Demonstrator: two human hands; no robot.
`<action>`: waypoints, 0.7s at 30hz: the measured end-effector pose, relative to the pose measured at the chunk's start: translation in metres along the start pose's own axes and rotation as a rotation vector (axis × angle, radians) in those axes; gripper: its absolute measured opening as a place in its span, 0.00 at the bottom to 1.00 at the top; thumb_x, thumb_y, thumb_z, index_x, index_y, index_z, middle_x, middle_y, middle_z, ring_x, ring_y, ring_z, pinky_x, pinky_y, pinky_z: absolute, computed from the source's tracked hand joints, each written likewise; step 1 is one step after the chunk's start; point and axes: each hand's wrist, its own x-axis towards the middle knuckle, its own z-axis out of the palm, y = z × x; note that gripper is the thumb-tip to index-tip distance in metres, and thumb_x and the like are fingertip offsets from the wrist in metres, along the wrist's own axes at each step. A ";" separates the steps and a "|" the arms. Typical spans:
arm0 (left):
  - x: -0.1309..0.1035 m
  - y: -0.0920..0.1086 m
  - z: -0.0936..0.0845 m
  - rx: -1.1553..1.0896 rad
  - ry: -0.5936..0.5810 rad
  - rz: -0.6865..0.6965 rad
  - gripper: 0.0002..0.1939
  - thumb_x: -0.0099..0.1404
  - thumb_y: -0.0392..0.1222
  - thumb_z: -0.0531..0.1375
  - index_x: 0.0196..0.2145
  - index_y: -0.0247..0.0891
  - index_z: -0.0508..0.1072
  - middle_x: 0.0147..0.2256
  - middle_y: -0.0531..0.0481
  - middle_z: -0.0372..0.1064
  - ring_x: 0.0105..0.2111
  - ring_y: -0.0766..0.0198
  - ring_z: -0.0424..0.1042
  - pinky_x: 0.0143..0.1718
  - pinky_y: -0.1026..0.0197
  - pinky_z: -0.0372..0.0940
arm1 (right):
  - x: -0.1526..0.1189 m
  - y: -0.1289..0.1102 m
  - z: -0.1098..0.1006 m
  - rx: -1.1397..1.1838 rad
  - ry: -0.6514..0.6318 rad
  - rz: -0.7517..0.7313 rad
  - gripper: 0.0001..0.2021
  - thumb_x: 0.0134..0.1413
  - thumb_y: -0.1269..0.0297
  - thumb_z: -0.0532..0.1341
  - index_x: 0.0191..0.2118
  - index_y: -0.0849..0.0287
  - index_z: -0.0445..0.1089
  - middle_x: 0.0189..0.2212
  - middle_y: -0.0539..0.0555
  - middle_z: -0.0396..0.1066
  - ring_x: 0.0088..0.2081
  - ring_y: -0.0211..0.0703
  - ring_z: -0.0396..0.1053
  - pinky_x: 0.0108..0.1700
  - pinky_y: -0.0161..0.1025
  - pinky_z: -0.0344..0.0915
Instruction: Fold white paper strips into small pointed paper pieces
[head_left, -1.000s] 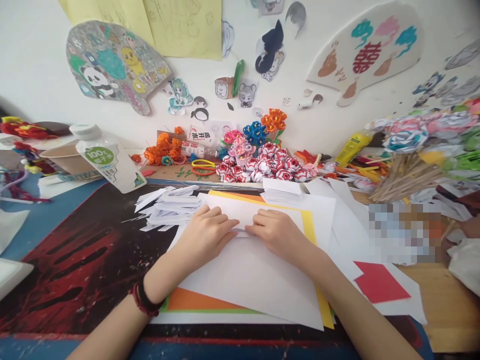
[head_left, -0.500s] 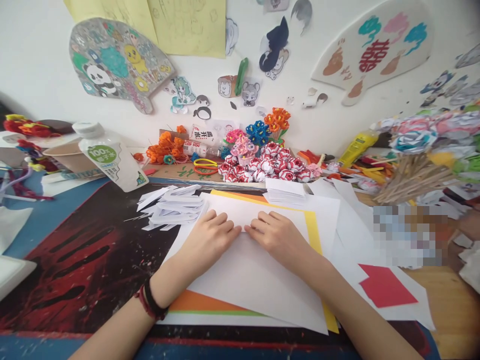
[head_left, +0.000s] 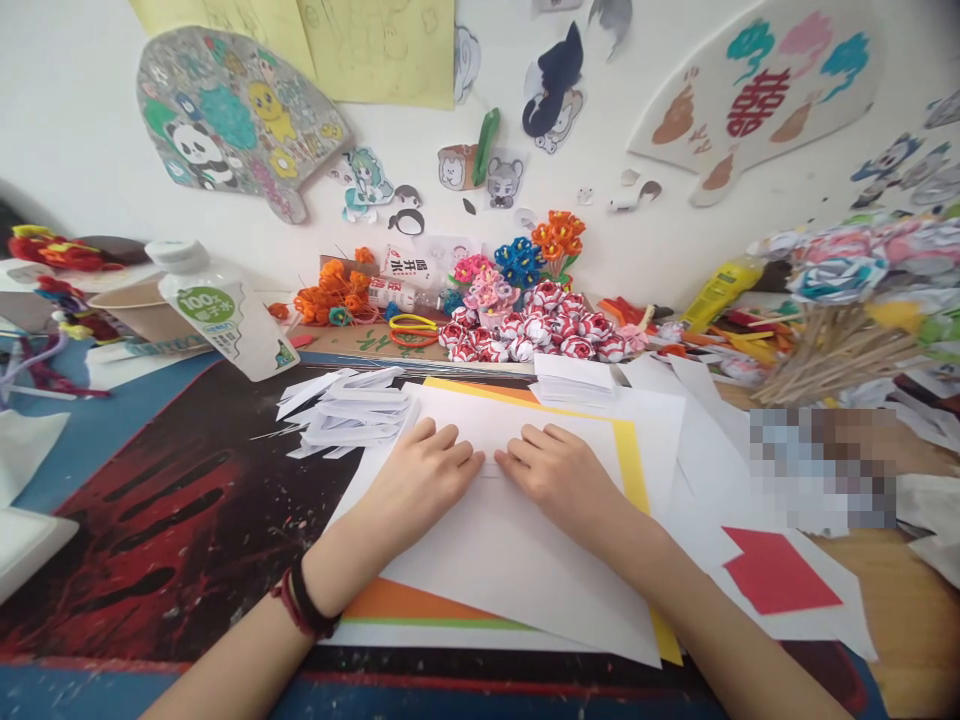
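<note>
The person is working bare-armed, with no sleeves showing on either forearm. Just behind the left hand [head_left: 420, 478], the wrist is wearing a dark band beside a thin red cord bracelet [head_left: 304, 603]. The right hand [head_left: 561, 475] is wearing nothing.

Both hands lie side by side, the left hand [head_left: 420, 480] left of the right hand [head_left: 559, 475], on a large white paper sheet [head_left: 517, 560] that rests on a stack of orange and yellow card sheets [head_left: 637, 470] near the middle of the tabletop [head_left: 172, 520]. Just left of the sheet lies a pile of folded white paper pieces [head_left: 345, 412], and far left of that a tilted white plastic bottle [head_left: 221, 315]. Behind the sheet a cluster of red-and-white paper flowers [head_left: 540, 335] sits against the wall, a small stack of white paper squares [head_left: 574, 378] lies just in front of it, and a red paper square [head_left: 780, 572] lies near right.
</note>
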 end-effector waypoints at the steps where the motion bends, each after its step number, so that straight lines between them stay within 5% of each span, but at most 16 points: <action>1: 0.000 0.000 0.000 0.001 0.000 0.000 0.05 0.68 0.35 0.55 0.36 0.37 0.71 0.28 0.51 0.68 0.33 0.59 0.63 0.34 0.55 0.49 | 0.000 0.000 0.000 0.005 -0.007 0.002 0.08 0.59 0.74 0.58 0.30 0.62 0.72 0.23 0.52 0.68 0.31 0.43 0.61 0.30 0.41 0.46; 10: -0.001 0.000 -0.005 0.004 -0.049 -0.017 0.06 0.67 0.35 0.56 0.41 0.37 0.72 0.27 0.51 0.70 0.32 0.59 0.66 0.34 0.55 0.49 | -0.006 -0.001 -0.006 0.080 -0.080 0.101 0.09 0.56 0.77 0.59 0.39 0.60 0.75 0.26 0.51 0.74 0.30 0.43 0.61 0.31 0.42 0.46; 15: -0.002 -0.003 -0.010 -0.033 -0.089 -0.040 0.11 0.66 0.32 0.55 0.45 0.39 0.71 0.28 0.53 0.73 0.24 0.63 0.68 0.35 0.56 0.50 | -0.018 0.003 -0.005 0.162 -0.125 0.240 0.17 0.54 0.76 0.60 0.46 0.49 0.74 0.32 0.49 0.78 0.29 0.42 0.62 0.32 0.41 0.47; 21: -0.001 -0.004 -0.014 -0.087 -0.138 -0.111 0.09 0.64 0.30 0.55 0.38 0.40 0.74 0.24 0.54 0.74 0.20 0.64 0.65 0.29 0.58 0.48 | -0.024 0.008 -0.007 0.198 -0.145 0.372 0.15 0.57 0.68 0.60 0.44 0.37 0.76 0.17 0.51 0.69 0.21 0.39 0.56 0.28 0.38 0.43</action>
